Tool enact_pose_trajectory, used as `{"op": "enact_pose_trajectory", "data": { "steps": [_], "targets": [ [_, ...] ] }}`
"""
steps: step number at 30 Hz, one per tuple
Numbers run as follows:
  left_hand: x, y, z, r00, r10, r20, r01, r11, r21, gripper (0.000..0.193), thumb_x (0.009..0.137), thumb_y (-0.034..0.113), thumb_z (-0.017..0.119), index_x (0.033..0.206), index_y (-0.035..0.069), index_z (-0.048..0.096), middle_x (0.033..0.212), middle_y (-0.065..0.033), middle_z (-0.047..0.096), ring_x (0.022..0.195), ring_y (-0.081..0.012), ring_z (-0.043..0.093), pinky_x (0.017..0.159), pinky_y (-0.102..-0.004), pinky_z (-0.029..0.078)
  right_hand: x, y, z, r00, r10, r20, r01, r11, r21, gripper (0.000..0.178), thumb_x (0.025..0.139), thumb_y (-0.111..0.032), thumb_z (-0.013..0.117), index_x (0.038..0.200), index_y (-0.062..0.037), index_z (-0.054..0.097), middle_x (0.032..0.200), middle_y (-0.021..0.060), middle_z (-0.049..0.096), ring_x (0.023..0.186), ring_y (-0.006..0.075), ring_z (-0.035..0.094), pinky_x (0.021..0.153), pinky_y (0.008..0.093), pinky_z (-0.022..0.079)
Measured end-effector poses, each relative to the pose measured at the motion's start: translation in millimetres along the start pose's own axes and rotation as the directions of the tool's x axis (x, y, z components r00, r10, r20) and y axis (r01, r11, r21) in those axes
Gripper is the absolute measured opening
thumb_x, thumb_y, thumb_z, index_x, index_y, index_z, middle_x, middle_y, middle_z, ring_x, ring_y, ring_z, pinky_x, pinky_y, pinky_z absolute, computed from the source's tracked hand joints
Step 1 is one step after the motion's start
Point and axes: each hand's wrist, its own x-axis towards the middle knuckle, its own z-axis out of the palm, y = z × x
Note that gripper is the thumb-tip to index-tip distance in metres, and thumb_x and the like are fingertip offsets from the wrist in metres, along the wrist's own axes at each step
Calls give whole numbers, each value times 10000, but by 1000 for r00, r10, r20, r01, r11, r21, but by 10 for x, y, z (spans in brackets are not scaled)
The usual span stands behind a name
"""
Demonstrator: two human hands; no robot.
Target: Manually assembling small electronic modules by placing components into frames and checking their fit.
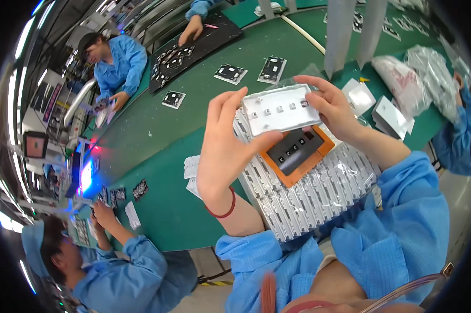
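Observation:
A shallow white plastic housing (278, 120) with a row of small raised squares is held up between both my hands. My left hand (220, 135) grips its left end, with the fingers at the upper corner and the thumb along the lower edge. At the right end, my right hand (337, 107) pinches the housing between thumb and fingers. Just below it lies an orange frame (289, 180) around a dark panel (304, 151) with several small square openings. That frame rests on rows of tightly packed white plastic parts (308, 206), partly under clear film.
Several circuit-board-like pieces (230, 73) lie on the green table (188, 133). White boxes (389, 117) and plastic bags (402, 83) sit to the right, near a grey upright post (342, 36). Co-workers in blue (123, 60) work at the left and far side.

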Motion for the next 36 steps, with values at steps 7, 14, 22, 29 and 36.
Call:
{"op": "enact_pose_trajectory", "data": {
  "steps": [7, 14, 22, 29, 36],
  "targets": [
    [18, -17, 127, 989, 5, 146, -17, 997, 81, 728, 556, 209, 807, 1165, -8, 474, 1086, -139, 520, 986, -267, 534, 827, -341, 444, -114, 8, -64, 999, 42, 25, -44, 997, 71, 409, 890, -183, 467, 1272, -61, 385, 920, 31, 582, 771, 56, 570, 568, 200, 526],
    [19, 2, 165, 987, -52, 149, 33, 992, 126, 655, 574, 233, 802, 1104, -33, 523, 1012, -143, 572, 903, -241, 567, 774, -327, 461, -108, -30, -43, 988, 146, -51, -137, 980, 146, 404, 889, -233, 481, 1249, -60, 424, 852, 11, 584, 673, 27, 554, 508, 170, 491],
    [26, -69, 139, 983, -89, 162, 72, 992, 106, 639, 571, 259, 809, 1064, -53, 548, 993, -145, 591, 859, -221, 582, 740, -316, 469, -63, 9, -48, 987, 157, -37, -149, 976, 161, 422, 888, -258, 492, 1243, -39, 430, 830, 11, 594, 638, 25, 557, 492, 167, 482],
    [22, -65, 144, 983, -101, 151, 92, 993, 69, 640, 561, 255, 816, 1049, -64, 552, 980, -145, 598, 835, -213, 587, 724, -310, 472, -75, -6, -54, 991, 131, -34, -126, 984, 129, 443, 892, -291, 489, 1246, -33, 423, 826, 17, 600, 647, 36, 566, 508, 169, 484],
    [31, -48, 148, 985, -71, 160, 56, 994, 98, 650, 557, 207, 809, 1079, -58, 527, 969, -144, 583, 850, -219, 578, 742, -314, 465, -108, 62, -63, 978, 165, -126, -159, 985, 61, 428, 880, -251, 503, 1265, -86, 418, 855, 2, 570, 774, 33, 536, 635, 198, 460]
  ]
}}
